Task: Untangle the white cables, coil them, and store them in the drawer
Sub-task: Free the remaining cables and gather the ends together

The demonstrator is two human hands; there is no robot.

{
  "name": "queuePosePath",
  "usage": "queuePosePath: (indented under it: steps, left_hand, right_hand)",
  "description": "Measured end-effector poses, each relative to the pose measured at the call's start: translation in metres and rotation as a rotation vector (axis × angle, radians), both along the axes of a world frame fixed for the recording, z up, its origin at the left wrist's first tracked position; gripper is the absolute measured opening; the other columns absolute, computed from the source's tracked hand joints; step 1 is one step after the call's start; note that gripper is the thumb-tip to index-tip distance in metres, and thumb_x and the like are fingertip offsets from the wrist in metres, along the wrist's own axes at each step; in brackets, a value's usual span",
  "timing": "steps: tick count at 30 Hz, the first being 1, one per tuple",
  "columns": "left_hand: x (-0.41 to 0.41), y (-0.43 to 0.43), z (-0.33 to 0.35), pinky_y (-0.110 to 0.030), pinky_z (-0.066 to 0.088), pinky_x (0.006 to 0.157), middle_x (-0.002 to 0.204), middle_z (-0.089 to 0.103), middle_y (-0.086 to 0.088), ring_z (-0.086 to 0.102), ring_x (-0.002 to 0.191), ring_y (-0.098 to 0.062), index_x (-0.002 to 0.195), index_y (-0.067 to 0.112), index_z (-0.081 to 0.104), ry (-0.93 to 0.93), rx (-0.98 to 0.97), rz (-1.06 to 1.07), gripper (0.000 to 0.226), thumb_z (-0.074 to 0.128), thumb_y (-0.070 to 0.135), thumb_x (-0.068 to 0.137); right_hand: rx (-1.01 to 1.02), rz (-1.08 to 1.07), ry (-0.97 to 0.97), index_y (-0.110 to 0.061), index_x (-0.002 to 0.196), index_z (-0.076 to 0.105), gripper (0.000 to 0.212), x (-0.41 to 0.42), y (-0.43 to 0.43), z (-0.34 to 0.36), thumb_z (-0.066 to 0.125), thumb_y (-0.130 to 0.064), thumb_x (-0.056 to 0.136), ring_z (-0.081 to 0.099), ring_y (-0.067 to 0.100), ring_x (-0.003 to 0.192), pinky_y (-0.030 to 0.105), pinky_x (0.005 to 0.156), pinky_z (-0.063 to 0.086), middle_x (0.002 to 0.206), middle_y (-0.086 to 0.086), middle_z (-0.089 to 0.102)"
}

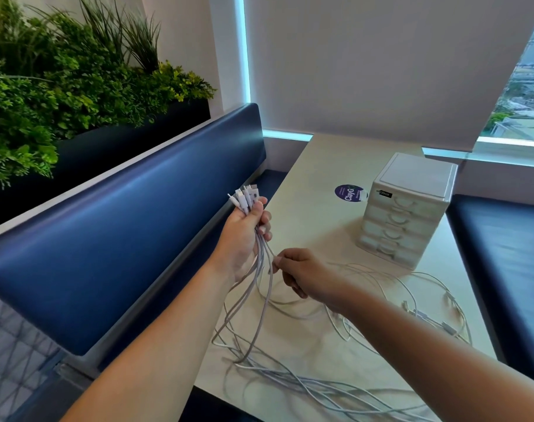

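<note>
White cables (261, 300) are hanging down from the left hand (244, 239), which is gripping their plug ends; the right hand (308, 275), just right of it, is pinching one strand, slack trailing near and right across the table (314, 166).

Daylight is glowing round a lowered blind (366, 65) behind the cream table (314, 166); a blue padded bench (122, 233) is running along the table's left, plants (61, 80) sitting beyond it.
</note>
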State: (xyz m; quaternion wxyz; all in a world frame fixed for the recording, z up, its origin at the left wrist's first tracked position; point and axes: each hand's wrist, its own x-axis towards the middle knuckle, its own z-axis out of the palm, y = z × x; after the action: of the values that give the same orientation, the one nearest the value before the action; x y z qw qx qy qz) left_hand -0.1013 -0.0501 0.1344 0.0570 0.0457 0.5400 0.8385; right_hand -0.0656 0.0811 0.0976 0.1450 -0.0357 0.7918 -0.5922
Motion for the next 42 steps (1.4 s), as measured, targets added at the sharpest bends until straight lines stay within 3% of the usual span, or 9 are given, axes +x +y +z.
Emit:
queuePosePath:
  steps: [7, 12, 18, 22, 25, 29, 35, 38, 42]
  left_hand:
    - [0.003, 0.003, 0.002, -0.028, 0.052, 0.061, 0.066, 0.048, 0.004, 0.043, 0.054, -0.005, 0.103, 0.017, 0.052, 0.001, -0.079, -0.042, 0.017, 0.039, 0.027, 0.106]
    - [0.004, 0.004, 0.006, -0.020, 0.025, 0.046, 0.059, 0.033, 0.003, 0.025, 0.049, -0.006, 0.098, 0.014, 0.047, -0.020, -0.024, -0.041, 0.018, 0.038, 0.028, 0.106]
    - [0.003, 0.006, 0.007, -0.018, 0.025, 0.044, 0.057, 0.037, 0.004, 0.026, 0.048, -0.006, 0.091, 0.013, 0.045, -0.010, -0.027, -0.024, 0.022, 0.037, 0.028, 0.106]
    - [0.004, 0.003, 0.009, -0.019, 0.037, 0.050, 0.063, 0.045, 0.005, 0.035, 0.051, -0.005, 0.095, 0.016, 0.049, 0.001, -0.044, -0.036, 0.021, 0.039, 0.032, 0.105]
    - [0.005, 0.000, 0.008, -0.023, 0.042, 0.052, 0.062, 0.040, 0.006, 0.032, 0.049, -0.006, 0.095, 0.018, 0.047, 0.011, -0.092, -0.060, 0.022, 0.038, 0.035, 0.105]
    - [0.007, -0.001, 0.013, -0.019, 0.021, 0.042, 0.058, 0.027, 0.007, 0.020, 0.048, -0.006, 0.084, 0.019, 0.045, 0.033, -0.101, -0.023, 0.026, 0.041, 0.034, 0.105]
    - [0.004, -0.015, 0.026, -0.019, 0.020, 0.036, 0.049, 0.025, 0.009, 0.017, 0.042, -0.007, 0.059, 0.024, 0.030, 0.060, -0.109, 0.193, 0.049, 0.042, 0.043, 0.103]
    - [0.004, -0.019, 0.022, -0.018, 0.019, 0.037, 0.048, 0.023, 0.010, 0.016, 0.042, -0.008, 0.057, 0.023, 0.024, 0.070, -0.134, 0.273, 0.053, 0.039, 0.044, 0.104]
    - [0.009, -0.019, 0.018, -0.019, 0.019, 0.038, 0.047, 0.024, 0.010, 0.017, 0.042, -0.008, 0.058, 0.022, 0.023, 0.143, -0.201, 0.309, 0.052, 0.038, 0.042, 0.104]
  right_hand:
    - [0.118, 0.000, 0.071, -0.022, 0.070, 0.057, 0.033, -0.004, 0.001, -0.006, 0.043, -0.033, 0.097, 0.032, 0.013, 0.044, 0.029, 0.048, 0.027, 0.044, -0.011, 0.043]
    - [0.174, -0.006, 0.151, -0.032, 0.060, 0.058, 0.040, -0.004, 0.001, -0.008, 0.043, -0.050, 0.092, 0.042, 0.016, 0.056, 0.033, 0.058, 0.036, 0.057, -0.009, 0.048]
    - [0.077, -0.008, 0.118, -0.027, 0.068, 0.059, 0.037, -0.004, 0.002, -0.008, 0.041, -0.040, 0.097, 0.032, 0.010, 0.047, 0.028, 0.049, 0.027, 0.052, -0.012, 0.044]
    - [0.033, 0.027, 0.110, -0.028, 0.068, 0.058, 0.037, -0.002, 0.005, -0.008, 0.040, -0.037, 0.099, 0.032, 0.010, 0.049, 0.027, 0.048, 0.026, 0.050, -0.014, 0.043]
    - [0.114, 0.055, 0.161, -0.025, 0.064, 0.057, 0.041, 0.000, 0.006, -0.008, 0.042, -0.045, 0.097, 0.036, 0.011, 0.050, 0.029, 0.053, 0.031, 0.052, -0.012, 0.044]
    - [0.204, 0.061, 0.226, -0.027, 0.058, 0.054, 0.046, 0.000, 0.008, -0.015, 0.042, -0.052, 0.095, 0.038, 0.012, 0.053, 0.030, 0.058, 0.034, 0.051, -0.012, 0.043]
    - [0.340, 0.094, 0.354, -0.024, 0.065, 0.050, 0.038, 0.013, 0.025, -0.022, 0.040, -0.036, 0.100, 0.039, 0.003, 0.051, 0.022, 0.056, 0.031, 0.057, -0.009, 0.040]
    - [0.521, 0.091, 0.409, -0.023, 0.071, 0.050, 0.037, 0.021, 0.038, -0.021, 0.036, -0.039, 0.100, 0.044, 0.005, 0.056, 0.017, 0.053, 0.032, 0.063, -0.004, 0.050]
    - [0.611, 0.103, 0.437, -0.025, 0.073, 0.049, 0.035, 0.023, 0.046, -0.025, 0.034, -0.039, 0.101, 0.045, 0.007, 0.059, 0.019, 0.057, 0.034, 0.064, -0.005, 0.051]
